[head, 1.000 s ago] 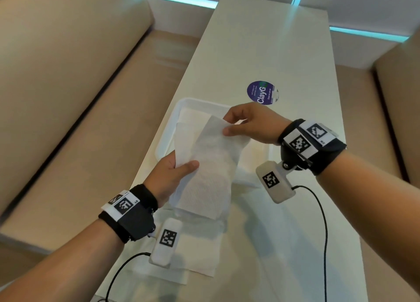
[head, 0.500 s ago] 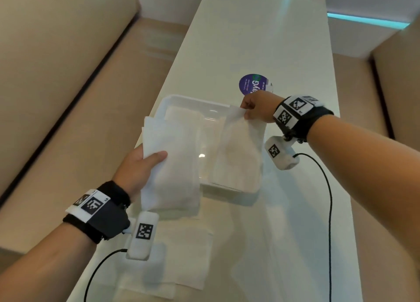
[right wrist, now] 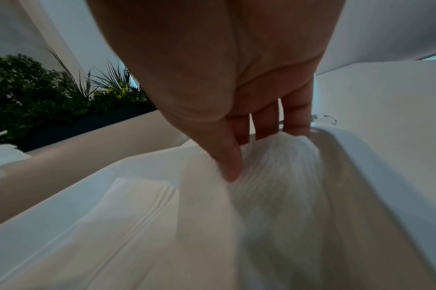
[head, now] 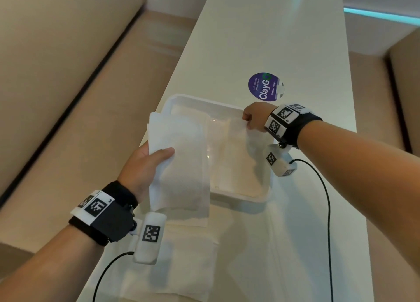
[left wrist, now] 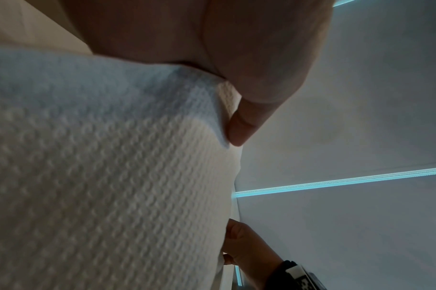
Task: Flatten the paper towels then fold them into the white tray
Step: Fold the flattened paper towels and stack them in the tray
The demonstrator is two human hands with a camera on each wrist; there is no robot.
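Observation:
The white tray (head: pixel 241 196) sits on the table ahead of me. My left hand (head: pixel 145 165) grips a folded stack of paper towels (head: pixel 179 165), held above the tray's left half, thumb on top (left wrist: pixel 239 125). My right hand (head: pixel 252 117) pinches the far corner of a single folded paper towel (head: pixel 241 158) that lies along the tray's right side; its thumb (right wrist: pixel 227 157) presses the sheet (right wrist: pixel 274 186) against the fingers. More folded towels (right wrist: pixel 127 206) lie in the tray's left part. Flat towels (head: pixel 181 265) lie on the table near me.
A round purple sticker (head: pixel 264 86) marks the white table (head: pixel 272 28) beyond the tray. Beige bench seats (head: pixel 68 97) flank the table on both sides. Cables (head: pixel 327 210) run from both wrist cameras across the table.
The hands have drawn apart: the right hand carried one towel to the tray's right side and lowered it in, while the left hand kept the stack at the left.

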